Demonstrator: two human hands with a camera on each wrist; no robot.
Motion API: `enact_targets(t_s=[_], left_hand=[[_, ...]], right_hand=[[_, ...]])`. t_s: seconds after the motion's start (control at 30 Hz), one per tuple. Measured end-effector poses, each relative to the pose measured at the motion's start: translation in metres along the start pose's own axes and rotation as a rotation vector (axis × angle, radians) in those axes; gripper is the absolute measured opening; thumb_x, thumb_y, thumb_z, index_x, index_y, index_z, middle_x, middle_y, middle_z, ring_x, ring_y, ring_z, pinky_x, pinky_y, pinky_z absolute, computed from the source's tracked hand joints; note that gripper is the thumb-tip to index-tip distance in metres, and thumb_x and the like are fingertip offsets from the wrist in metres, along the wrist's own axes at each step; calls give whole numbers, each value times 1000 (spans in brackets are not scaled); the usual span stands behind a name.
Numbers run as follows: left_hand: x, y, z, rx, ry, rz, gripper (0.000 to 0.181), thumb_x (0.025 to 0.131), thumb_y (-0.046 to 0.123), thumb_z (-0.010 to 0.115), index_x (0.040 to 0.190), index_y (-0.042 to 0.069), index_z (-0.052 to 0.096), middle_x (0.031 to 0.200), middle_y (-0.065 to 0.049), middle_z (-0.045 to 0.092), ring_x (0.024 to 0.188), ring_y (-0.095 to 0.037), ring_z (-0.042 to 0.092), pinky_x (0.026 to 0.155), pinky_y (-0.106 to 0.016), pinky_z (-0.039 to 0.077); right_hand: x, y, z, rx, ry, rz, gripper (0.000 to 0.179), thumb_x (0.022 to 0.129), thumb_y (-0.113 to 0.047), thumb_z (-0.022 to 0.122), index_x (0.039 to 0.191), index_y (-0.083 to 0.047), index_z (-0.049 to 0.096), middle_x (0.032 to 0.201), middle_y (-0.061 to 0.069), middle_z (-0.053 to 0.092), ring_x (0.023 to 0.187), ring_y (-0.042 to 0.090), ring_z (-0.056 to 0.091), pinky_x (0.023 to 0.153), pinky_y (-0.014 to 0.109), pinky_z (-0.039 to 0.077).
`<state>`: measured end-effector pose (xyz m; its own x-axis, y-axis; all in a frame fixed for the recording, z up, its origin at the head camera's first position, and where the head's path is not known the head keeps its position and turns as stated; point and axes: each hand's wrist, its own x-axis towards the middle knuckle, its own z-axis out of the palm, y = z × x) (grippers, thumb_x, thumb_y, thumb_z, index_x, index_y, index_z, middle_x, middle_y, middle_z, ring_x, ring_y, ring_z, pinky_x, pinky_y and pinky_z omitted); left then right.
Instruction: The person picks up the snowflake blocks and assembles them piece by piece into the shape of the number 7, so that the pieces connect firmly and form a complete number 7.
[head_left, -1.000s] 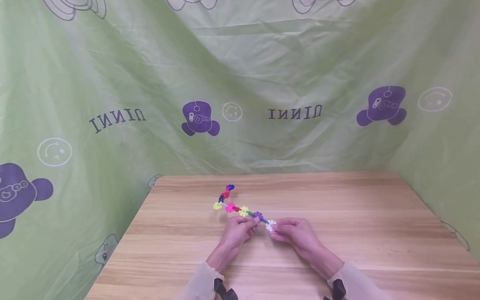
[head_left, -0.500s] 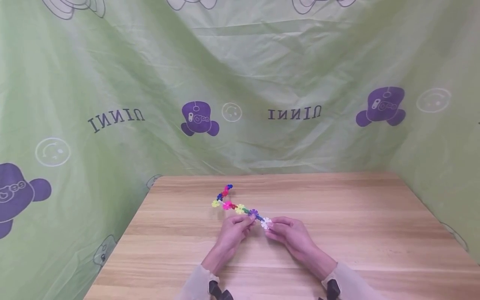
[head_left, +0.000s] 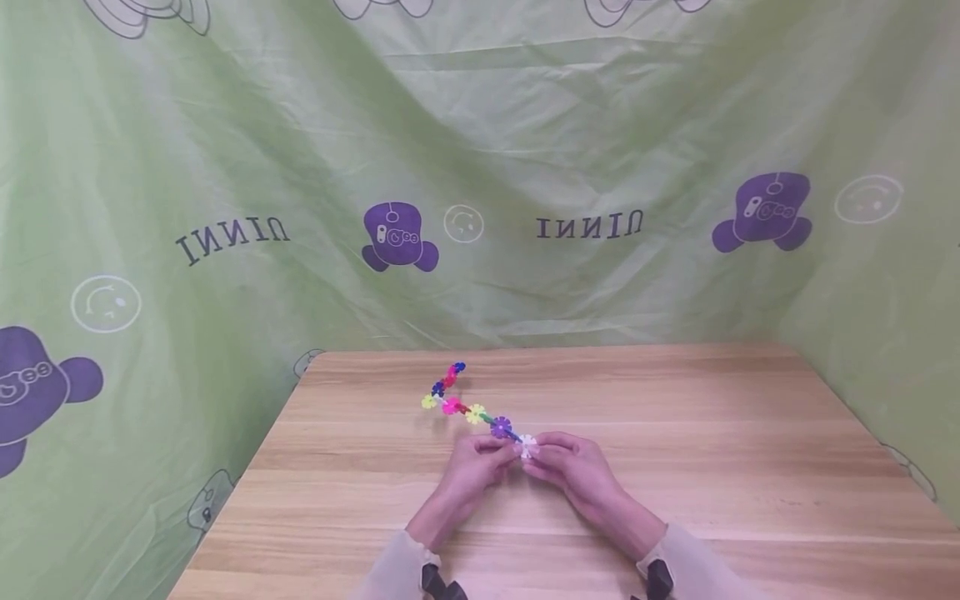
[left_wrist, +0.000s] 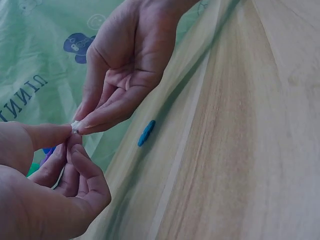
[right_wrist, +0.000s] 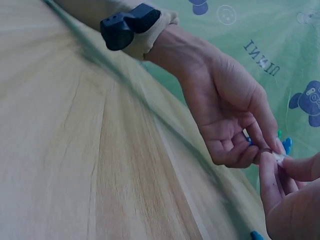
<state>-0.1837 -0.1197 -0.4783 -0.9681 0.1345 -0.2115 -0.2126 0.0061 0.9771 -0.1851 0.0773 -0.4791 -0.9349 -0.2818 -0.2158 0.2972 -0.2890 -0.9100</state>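
Note:
A chain of linked plastic snowflake discs (head_left: 501, 427) in yellow, pink, red, green, purple and blue runs from the hands toward the back left. At its near end is a white snowflake disc (head_left: 528, 447). My left hand (head_left: 468, 471) pinches this near end between thumb and forefinger. From the other side, my right hand (head_left: 581, 473) pinches the white disc with its fingertips. Both sets of fingertips meet at the white disc in the left wrist view, covering most of it. Other fingers of both hands are curled beneath.
A wood-grain table (head_left: 712, 467) lies under the hands. In the left wrist view a separate-looking blue disc (left_wrist: 146, 133) shows against the tabletop. A green printed cloth (head_left: 480, 125) hangs behind and at both sides. Dark wrist cameras (right_wrist: 130, 27) sit on the cuffs.
My left hand's fingertips have shifted from near the purple disc to the white end disc. My right hand has moved slightly left, and the chain's far end has shifted slightly back.

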Motion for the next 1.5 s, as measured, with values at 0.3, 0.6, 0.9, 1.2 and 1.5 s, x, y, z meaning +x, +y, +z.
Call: enact_targets(t_s=[0.3, 0.6, 0.9, 1.2, 1.5], left_hand=[[-3, 1, -1, 52, 19, 5, 27, 89, 16, 82, 112, 2, 78, 91, 1, 75, 75, -10, 60, 67, -20, 51], [-2, 3, -5, 56, 51, 5, 27, 91, 17, 82, 112, 1, 78, 100, -4, 78, 87, -15, 69, 76, -25, 59], [-1, 2, -9, 54, 47, -21, 27, 91, 20, 82, 112, 4, 79, 102, -5, 78, 88, -16, 71, 77, -25, 59], [0, -1, -11, 25, 44, -27, 27, 90, 20, 83, 112, 4, 78, 99, -6, 79, 87, -16, 72, 78, -25, 60], [1, -2, -14, 10, 42, -23, 29, 90, 19, 82, 114, 3, 77, 100, -5, 79, 87, -15, 72, 78, -24, 60]], right_hand=[[2, -8, -15, -317, -67, -97, 37, 93, -10, 78, 121, 10, 66, 110, 22, 78, 98, 30, 79, 89, 36, 66], [18, -41, -39, -888, -10, -289, 26, 91, -24, 83, 107, -5, 76, 100, 5, 80, 93, 17, 75, 84, 28, 61], [31, -39, -48, -1137, -145, -276, 30, 80, -21, 91, 101, -6, 76, 93, 2, 74, 87, 13, 64, 81, 30, 57], [33, -33, -46, -1162, -154, -243, 19, 80, -17, 90, 90, -7, 76, 84, 1, 73, 81, 16, 62, 77, 34, 56], [32, -34, -41, -1173, -135, -228, 21, 79, -13, 91, 88, -5, 73, 82, 1, 70, 78, 14, 61, 73, 28, 55]])
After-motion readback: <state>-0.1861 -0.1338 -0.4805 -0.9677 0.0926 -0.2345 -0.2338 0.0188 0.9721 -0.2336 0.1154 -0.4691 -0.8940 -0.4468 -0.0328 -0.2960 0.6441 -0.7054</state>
